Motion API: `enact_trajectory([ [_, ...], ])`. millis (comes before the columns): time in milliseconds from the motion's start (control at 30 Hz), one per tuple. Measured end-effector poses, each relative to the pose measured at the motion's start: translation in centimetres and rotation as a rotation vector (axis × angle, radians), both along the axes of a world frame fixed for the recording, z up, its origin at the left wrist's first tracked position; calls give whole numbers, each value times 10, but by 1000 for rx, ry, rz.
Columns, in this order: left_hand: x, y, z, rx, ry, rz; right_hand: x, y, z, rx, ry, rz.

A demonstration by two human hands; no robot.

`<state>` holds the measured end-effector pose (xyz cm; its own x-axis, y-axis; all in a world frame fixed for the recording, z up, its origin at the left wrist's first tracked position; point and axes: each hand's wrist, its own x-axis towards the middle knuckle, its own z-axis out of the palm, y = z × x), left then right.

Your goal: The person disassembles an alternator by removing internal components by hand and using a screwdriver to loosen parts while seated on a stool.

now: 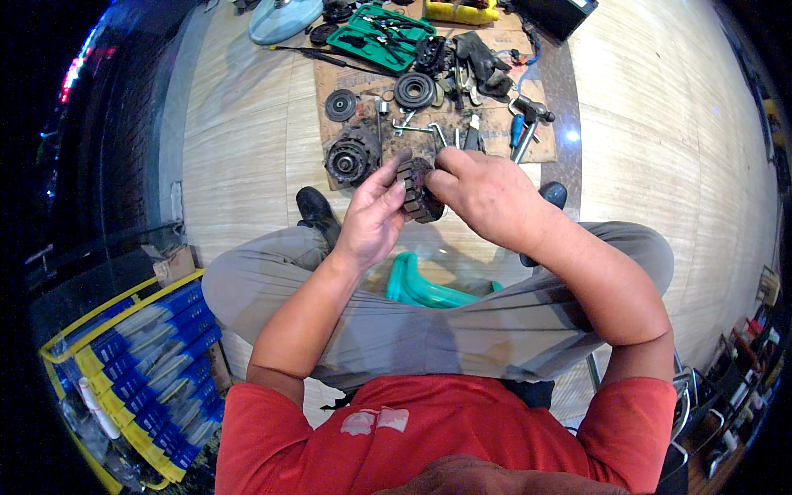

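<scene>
My left hand (373, 216) and my right hand (487, 196) hold one dark, ribbed, round metal part (415, 190) between them, above my knees. The left fingers grip its left side. The right fingers pinch its upper right edge and hide part of it. I sit on a green stool (421, 289), grey trousers and black shoes below.
A cardboard sheet (346, 78) on the tiled floor ahead carries a dark round housing (351, 157), pulley discs (414, 90), wrenches and other tools. A green tool case (388, 35) lies beyond. A yellow crate (124, 363) of blue boxes stands at my left.
</scene>
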<state>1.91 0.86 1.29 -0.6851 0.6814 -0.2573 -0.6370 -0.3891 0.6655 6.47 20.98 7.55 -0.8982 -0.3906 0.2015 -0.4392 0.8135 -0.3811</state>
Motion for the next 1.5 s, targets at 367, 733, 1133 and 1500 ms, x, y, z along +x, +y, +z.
enact_trajectory([
  [367,1,2,2,-4,-33,-31,-1,5,2,-146,-247,31],
  [733,2,5,9,-148,195,-115,-1,5,5,-345,-302,-60],
  [1133,4,4,14,-322,304,-56,-2,6,0,-414,-343,-105],
  [1500,7,5,15,-506,505,-46,-3,6,0,-679,-732,-237],
])
